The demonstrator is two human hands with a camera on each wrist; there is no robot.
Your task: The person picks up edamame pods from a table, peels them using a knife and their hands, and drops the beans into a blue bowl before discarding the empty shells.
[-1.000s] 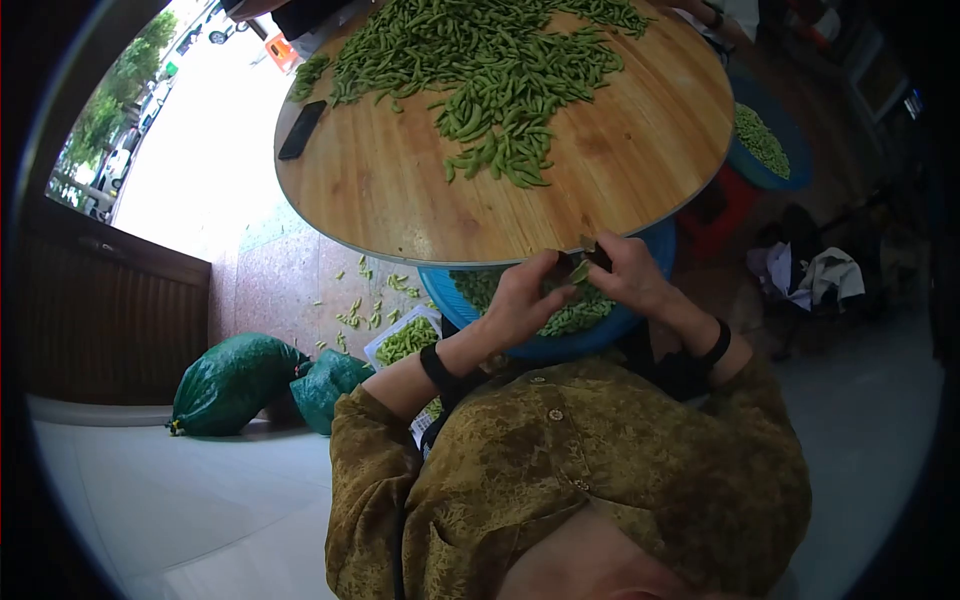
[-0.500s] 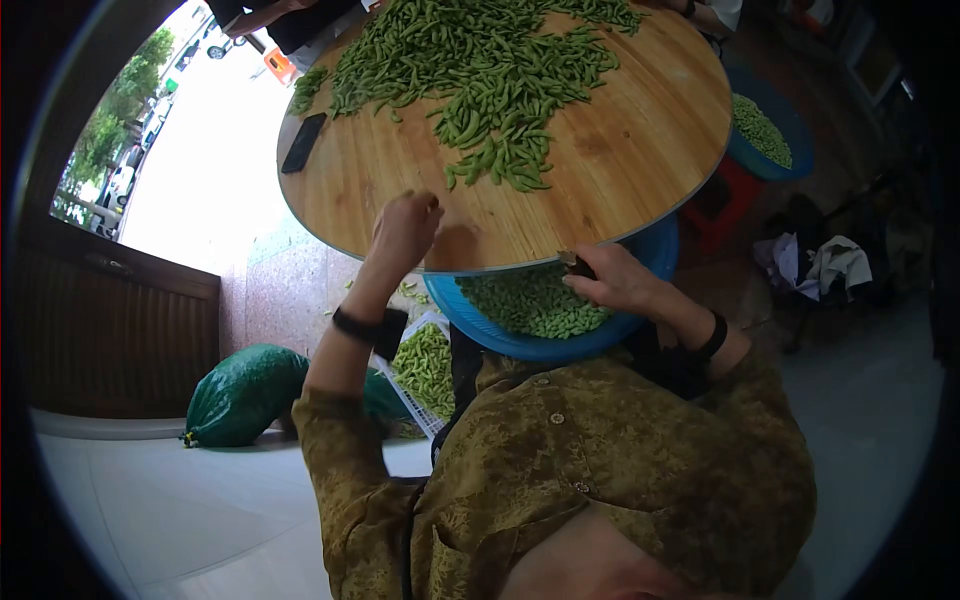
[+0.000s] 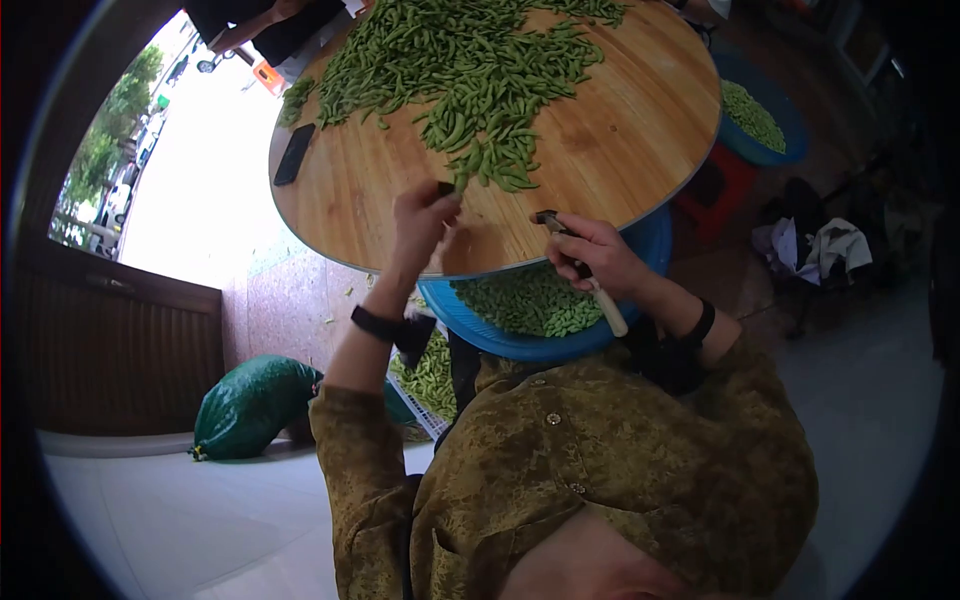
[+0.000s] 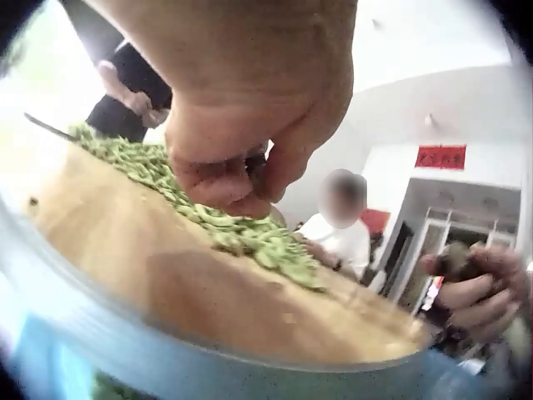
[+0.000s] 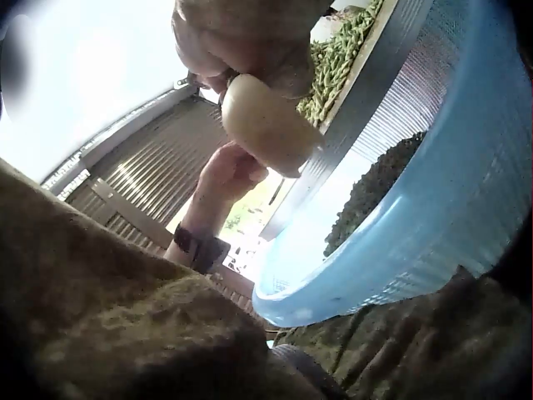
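My left hand (image 3: 420, 228) reaches over the round wooden table (image 3: 620, 170), its thumb and fingers pinching a green soybean pod (image 3: 461, 182) at the near tip of the pod pile (image 3: 450, 60). Something dark covers its thumb tip. In the left wrist view the curled fingers (image 4: 221, 187) point down in front of the pods. My right hand (image 3: 605, 258) grips a tool with a pale handle (image 5: 262, 121) and a dark end, over the table's near edge and the blue basin (image 3: 450, 312). Shelled green beans (image 3: 530, 305) fill the basin's bottom.
A black phone (image 3: 294, 155) lies at the table's left edge. Below left stand a white crate (image 3: 430, 422) of pods and a green sack (image 3: 250, 405). A second blue basin (image 3: 790, 140) with beans is at the right. Another person (image 4: 337, 225) sits across the table.
My left hand left the right hand, swung to the left over the table and reached the pods. My right hand rose slightly, its tool now turned with the pale handle showing.
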